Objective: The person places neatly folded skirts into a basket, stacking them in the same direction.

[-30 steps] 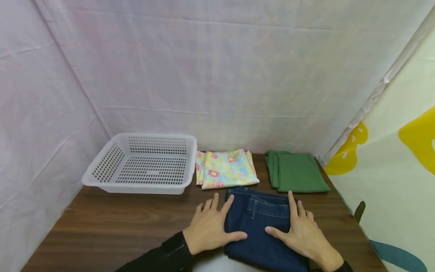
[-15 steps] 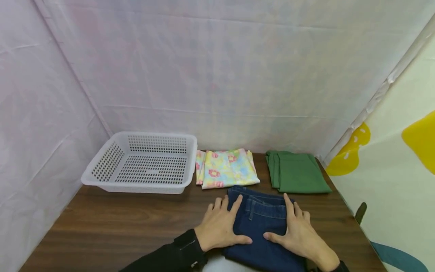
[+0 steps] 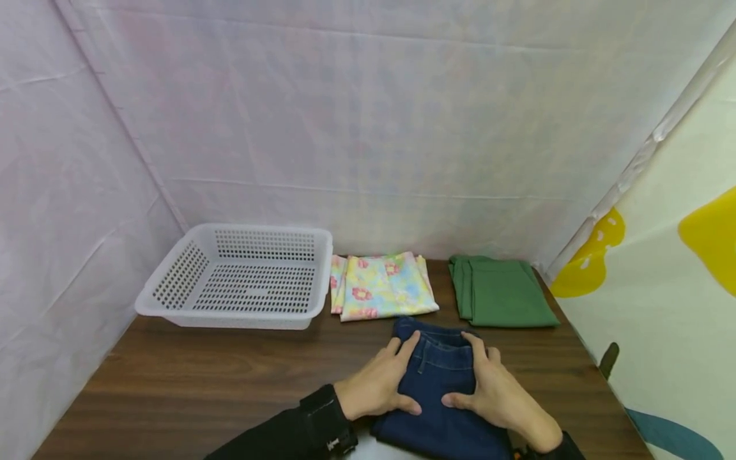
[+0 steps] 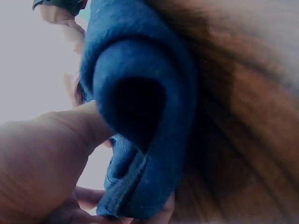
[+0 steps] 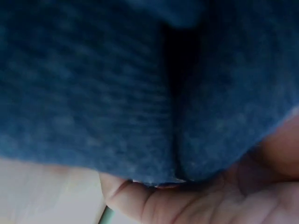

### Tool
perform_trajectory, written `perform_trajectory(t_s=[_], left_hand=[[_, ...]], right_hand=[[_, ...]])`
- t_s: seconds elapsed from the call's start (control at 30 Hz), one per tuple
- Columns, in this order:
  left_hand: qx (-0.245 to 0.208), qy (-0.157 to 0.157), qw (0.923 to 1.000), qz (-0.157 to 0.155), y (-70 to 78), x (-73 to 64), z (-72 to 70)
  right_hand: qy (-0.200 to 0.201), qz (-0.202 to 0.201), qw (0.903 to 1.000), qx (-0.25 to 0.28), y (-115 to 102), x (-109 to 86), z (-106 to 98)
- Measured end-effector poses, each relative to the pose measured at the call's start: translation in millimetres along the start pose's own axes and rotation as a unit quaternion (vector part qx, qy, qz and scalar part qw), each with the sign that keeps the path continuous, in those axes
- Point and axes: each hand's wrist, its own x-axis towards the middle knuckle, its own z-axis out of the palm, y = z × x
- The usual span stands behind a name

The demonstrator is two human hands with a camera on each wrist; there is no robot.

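Folded dark blue jeans (image 3: 439,383) lie near the front of the table, waistband toward the back. My left hand (image 3: 376,381) grips their left side, the thumb on top and the other fingers round the edge. On the opposite side my right hand (image 3: 501,391) holds them in the same way. The left wrist view shows the rolled denim layers (image 4: 180,112) between thumb and fingertips. Denim (image 5: 79,93) fills most of the right wrist view, with fingers along its lower edge. Some fingertips are hidden by the cloth in the head view.
A white perforated plastic basket (image 3: 224,321) stands at the back left of the wooden table (image 3: 230,370). Beside it lies a folded floral cloth (image 3: 388,287), and a folded green cloth (image 3: 506,294) is at the back right. Pale fabric walls (image 3: 368,128) enclose the table.
Both hands have moved inward toward each other. Their fingers, spread flat on the jeans earlier, now curl round the sides, and the jeans look narrower at the waistband.
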Motion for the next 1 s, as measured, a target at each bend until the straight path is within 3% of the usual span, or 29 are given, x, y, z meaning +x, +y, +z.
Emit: perform_trajectory(t_s=[0.1,0.23,0.33,0.6,0.83,1.0], left_hand=[[-0.017,-0.014,0.9998,-0.002,-0.2,2.4,-2.6],[-0.014,-0.024,0.9992,0.029,-2.0,2.8,-6.0],[-0.011,-0.029,0.9982,0.051,-4.3,1.1,-8.7],[-0.032,-0.034,0.9965,0.070,-10.8,-7.3,-19.8],[-0.041,-0.021,0.9969,0.063,-13.1,-15.5,-35.3],[-0.048,-0.014,0.9966,0.066,-14.9,-20.8,-47.6]], right_hand=[[-0.017,-0.001,0.9996,0.021,0.7,1.9,-3.3],[-0.030,-0.031,0.9983,0.039,1.4,3.1,-10.4],[-0.028,-0.054,0.9970,0.048,3.5,1.5,-11.5],[-0.024,-0.091,0.9924,0.080,4.0,-8.6,-13.3],[-0.048,-0.114,0.9832,0.134,1.8,-11.3,-22.9],[-0.036,-0.124,0.9798,0.153,-0.5,-10.5,-27.0]])
